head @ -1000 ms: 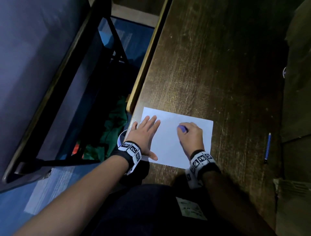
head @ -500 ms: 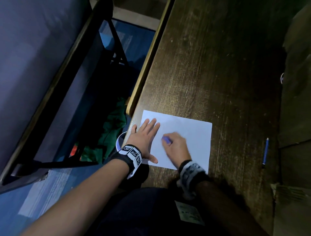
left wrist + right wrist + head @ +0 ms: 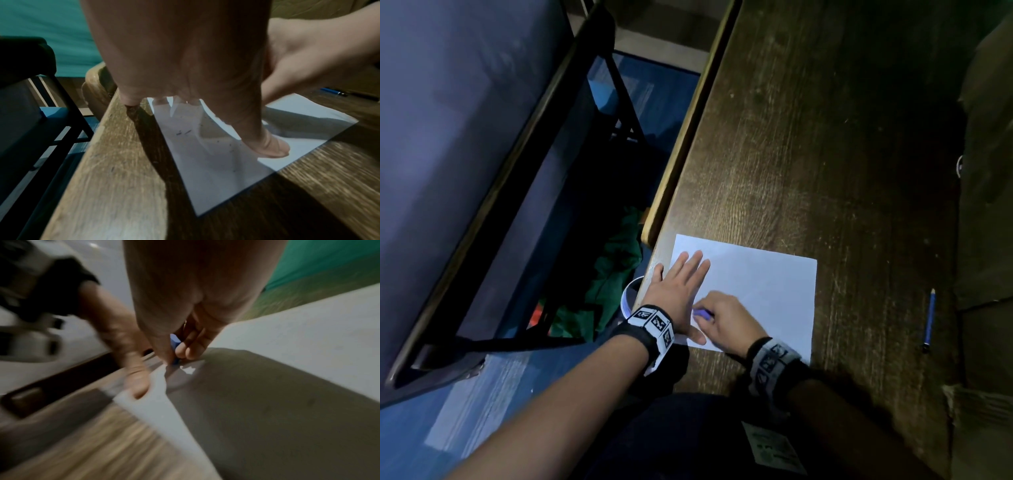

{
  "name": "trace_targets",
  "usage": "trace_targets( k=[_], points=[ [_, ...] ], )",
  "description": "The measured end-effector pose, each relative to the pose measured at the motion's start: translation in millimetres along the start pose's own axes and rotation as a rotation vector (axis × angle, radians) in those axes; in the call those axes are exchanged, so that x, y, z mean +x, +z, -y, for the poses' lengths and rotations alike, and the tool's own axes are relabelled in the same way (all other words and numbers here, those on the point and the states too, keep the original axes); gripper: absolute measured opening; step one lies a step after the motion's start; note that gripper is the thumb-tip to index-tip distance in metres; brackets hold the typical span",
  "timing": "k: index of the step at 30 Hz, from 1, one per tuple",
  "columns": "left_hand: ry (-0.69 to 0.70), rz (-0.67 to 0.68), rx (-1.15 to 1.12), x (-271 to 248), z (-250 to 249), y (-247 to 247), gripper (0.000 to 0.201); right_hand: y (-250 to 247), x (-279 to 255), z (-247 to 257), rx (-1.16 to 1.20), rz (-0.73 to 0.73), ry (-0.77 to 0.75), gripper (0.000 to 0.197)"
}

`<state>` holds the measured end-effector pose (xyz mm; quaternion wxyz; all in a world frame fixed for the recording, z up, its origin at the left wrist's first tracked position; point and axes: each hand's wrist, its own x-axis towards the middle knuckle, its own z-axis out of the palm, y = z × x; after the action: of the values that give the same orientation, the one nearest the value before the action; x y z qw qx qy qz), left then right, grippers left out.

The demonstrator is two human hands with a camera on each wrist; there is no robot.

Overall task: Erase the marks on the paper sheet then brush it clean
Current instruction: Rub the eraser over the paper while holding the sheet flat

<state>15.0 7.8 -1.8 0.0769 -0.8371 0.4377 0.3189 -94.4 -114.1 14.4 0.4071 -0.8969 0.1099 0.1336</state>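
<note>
Counter [image 3: 825,137]: dark brown wood with a strong grain and a lighter raised edge strip on its left side, standing in dim light. Blue floor [image 3: 482,411] lying to the left, with a dark metal frame [image 3: 524,240] and green cloth [image 3: 616,267] beside the counter.

Paper sheet [image 3: 767,284]: white, lying flat at the near left corner of the counter, its surface carrying small dark specks and crumbs [image 3: 183,133] in the left wrist view.

Left hand [image 3: 678,294]: lying flat with fingers straight and spread, pressing the sheet's left part, little finger on the wood.

Right hand [image 3: 726,322]: fingers curling round a small blue eraser [image 3: 702,313], pinching it and pressing its end to the sheet just beside the left thumb.

Blue pencil [image 3: 929,320]: lying well apart on the right of the counter.

Containers: none discernible.
</note>
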Motion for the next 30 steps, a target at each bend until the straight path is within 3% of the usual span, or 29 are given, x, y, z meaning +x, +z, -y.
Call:
trace_targets(
  k=[1,4,6,7,10,11,13,15,17,19,22,23,25,28,30],
  points=[
    [0.003,0.004,-0.002,-1,0,0,0.157,-8,7,-5,0.008,-0.052,0.008,0.012],
    [0.012,0.013,-0.020,-2,0,-2,0.157,-33,31,-28,0.049,-0.412,0.206,0.014],
    [0.011,0.009,-0.029,-2,1,-4,0.157,-29,33,-27,0.069,-0.509,0.257,0.016],
    [0.009,0.003,-0.031,-1,1,-3,0.157,-21,29,-19,0.081,-0.451,0.228,0.016],
    [0.001,0.006,-0.005,0,0,-2,0.158,4,4,6,0.042,-0.026,0.048,0.012],
    [-0.002,0.007,0.003,0,0,-1,0.157,2,2,7,0.012,0.040,-0.010,0.011],
    [0.002,-0.001,-0.009,-1,1,1,0.157,-10,17,-8,0.007,-0.094,-0.003,0.010],
    [0.009,0.000,-0.023,-2,2,1,0.158,-27,35,-25,0.052,-0.381,0.176,0.012],
    [0.012,0.007,-0.034,-1,3,1,0.158,-30,40,-29,0.094,-0.540,0.286,0.016],
    [0.008,-0.002,-0.033,1,3,0,0.158,-13,30,-12,0.095,-0.433,0.216,0.016],
    [-0.001,0.012,-0.012,1,2,-2,0.156,8,5,10,0.059,0.000,0.016,0.011],
    [-0.002,0.013,-0.009,1,2,-1,0.156,3,7,7,0.028,0.051,-0.028,0.011],
    [0.006,0.016,-0.011,0,2,-1,0.159,-12,25,-8,0.021,-0.100,-0.013,0.010],
    [0.008,0.028,-0.023,2,3,-1,0.160,-31,48,-29,0.080,-0.482,0.209,0.015],
    [0.005,0.027,-0.020,3,3,-2,0.161,-20,47,-21,0.069,-0.513,0.233,0.016]
  ],
)
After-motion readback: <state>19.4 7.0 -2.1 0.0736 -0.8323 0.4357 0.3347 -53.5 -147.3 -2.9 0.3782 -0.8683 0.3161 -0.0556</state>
